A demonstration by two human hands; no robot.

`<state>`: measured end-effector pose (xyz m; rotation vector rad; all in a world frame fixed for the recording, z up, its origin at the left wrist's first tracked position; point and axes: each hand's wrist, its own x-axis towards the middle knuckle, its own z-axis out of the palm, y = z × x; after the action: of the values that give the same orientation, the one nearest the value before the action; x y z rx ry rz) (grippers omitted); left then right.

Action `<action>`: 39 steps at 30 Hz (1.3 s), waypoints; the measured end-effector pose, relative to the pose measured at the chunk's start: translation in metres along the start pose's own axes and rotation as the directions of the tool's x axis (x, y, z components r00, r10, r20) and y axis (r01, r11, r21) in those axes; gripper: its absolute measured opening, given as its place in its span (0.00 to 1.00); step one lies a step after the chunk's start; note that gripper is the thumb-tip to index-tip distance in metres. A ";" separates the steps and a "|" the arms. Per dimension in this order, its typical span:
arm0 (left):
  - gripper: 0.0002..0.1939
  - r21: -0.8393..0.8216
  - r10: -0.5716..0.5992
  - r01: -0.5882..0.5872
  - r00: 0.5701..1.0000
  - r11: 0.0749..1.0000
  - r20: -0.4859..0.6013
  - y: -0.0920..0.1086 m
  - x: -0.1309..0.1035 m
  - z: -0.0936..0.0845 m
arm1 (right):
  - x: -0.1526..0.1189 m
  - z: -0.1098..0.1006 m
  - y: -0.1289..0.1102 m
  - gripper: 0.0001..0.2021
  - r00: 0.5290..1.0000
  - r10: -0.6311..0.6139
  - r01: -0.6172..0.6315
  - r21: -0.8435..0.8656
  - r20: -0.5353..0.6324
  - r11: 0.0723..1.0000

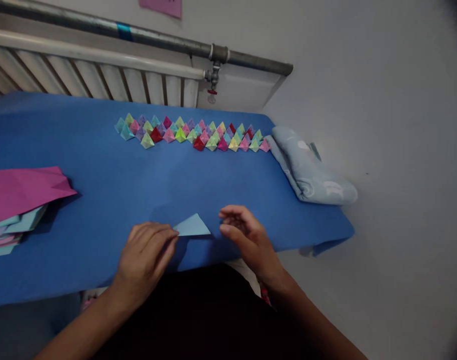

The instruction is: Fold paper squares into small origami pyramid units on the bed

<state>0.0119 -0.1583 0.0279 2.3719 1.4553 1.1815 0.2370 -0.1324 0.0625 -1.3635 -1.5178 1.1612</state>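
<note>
A light blue folded piece of paper, triangular in outline, is pinched at its left end by my left hand above the blue cloth. Its free tip points right, towards my right hand. That hand is apart from the paper, fingers curved with a gap between thumb and fingertips, holding nothing. Further back on the cloth stand rows of small folded paper pieces in green, pink, red, purple and blue.
At the left lies a stack of coloured paper with a magenta sheet on top. A folded grey-blue blanket rests at the right by the wall. Behind the cloth are a radiator and a metal pipe with a valve.
</note>
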 end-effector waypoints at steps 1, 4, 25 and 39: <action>0.05 -0.085 -0.100 0.100 0.995 0.991 0.009 0.002 0.003 -0.005 | 0.000 -0.001 -0.004 0.17 0.996 -0.083 0.082 -0.067 -0.018 0.994; 0.06 -0.352 -0.389 0.421 0.907 0.836 0.162 0.007 0.012 -0.017 | 0.003 0.000 -0.020 0.24 0.971 -0.221 0.235 -0.177 0.096 0.956; 0.10 -0.086 0.158 -0.137 0.933 0.987 0.324 -0.016 0.004 0.022 | 0.065 0.045 -0.002 0.20 0.884 0.142 0.125 -0.516 0.446 0.847; 0.08 0.066 0.235 -0.272 0.911 0.960 0.340 -0.007 -0.001 0.020 | 0.025 0.004 0.035 0.20 0.919 0.259 -0.188 -0.247 0.296 0.951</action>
<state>0.0199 -0.1492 0.0102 2.7371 1.1597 0.7054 0.2402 -0.1078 0.0273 -1.5820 -1.7962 1.4582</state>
